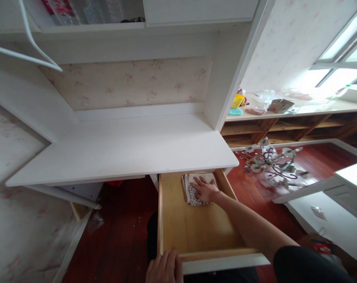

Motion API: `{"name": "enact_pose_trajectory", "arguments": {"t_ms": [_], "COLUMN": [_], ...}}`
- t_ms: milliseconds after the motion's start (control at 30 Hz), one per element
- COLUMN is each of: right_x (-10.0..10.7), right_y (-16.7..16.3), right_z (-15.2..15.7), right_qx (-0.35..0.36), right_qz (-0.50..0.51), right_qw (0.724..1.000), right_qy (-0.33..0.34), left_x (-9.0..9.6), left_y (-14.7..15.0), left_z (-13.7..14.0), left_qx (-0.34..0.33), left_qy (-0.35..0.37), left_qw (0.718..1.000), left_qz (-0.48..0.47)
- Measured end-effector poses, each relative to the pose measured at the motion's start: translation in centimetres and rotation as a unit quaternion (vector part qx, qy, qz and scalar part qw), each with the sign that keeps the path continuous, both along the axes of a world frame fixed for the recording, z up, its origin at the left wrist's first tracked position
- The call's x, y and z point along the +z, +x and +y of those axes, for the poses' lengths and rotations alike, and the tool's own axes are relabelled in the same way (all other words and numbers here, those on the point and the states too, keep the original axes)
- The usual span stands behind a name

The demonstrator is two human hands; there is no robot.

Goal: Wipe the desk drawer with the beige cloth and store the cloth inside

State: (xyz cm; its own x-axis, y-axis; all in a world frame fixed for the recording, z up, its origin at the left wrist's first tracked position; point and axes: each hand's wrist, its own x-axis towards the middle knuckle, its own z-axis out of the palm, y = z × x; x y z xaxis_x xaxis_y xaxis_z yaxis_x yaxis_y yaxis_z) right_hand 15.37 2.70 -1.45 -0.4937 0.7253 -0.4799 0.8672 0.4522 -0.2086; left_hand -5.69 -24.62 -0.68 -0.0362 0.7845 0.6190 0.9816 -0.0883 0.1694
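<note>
A wooden drawer (178, 228) is pulled out from under the right end of the white desk (143, 141). My right hand (206, 189) lies flat with spread fingers on a folded cloth (197, 198), white with a dark patterned part, at the back of the drawer. The cloth rests on the drawer's bottom. At the drawer's front left corner, my left hand (165, 267) has its fingers curled over the edge; its palm is partly cut off by the frame.
A chandelier (274, 161) lies on the red wooden floor (119, 232) to the right. Behind it, a low shelf unit (305, 125) carries a yellow container (237, 101) and plastic bags. White furniture (328, 200) stands at the right edge. A white cable (33, 47) hangs upper left.
</note>
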Motion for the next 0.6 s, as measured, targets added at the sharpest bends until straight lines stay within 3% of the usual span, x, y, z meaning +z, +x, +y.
{"name": "enact_pose_trajectory", "arguments": {"t_ms": [133, 267, 600], "right_x": [-0.3, -0.9, -0.6], "right_y": [2.9, 4.3, 6.9], "right_z": [0.2, -1.0, -10.4], "right_qx": [-0.026, -0.009, 0.024], "right_qz": [0.014, 0.064, 0.076], "right_qw": [1.0, 0.997, 0.993], "right_qy": [-0.007, -0.038, -0.092], "left_x": [0.2, 0.6, 1.2], "left_y": [0.0, 0.0, 0.1], "left_z": [0.1, 0.1, 0.0], "left_qx": [-0.006, -0.018, -0.022], "left_qy": [0.008, -0.017, -0.053], "left_qw": [1.0, 1.0, 0.998], "left_qz": [-0.005, -0.019, -0.033]}}
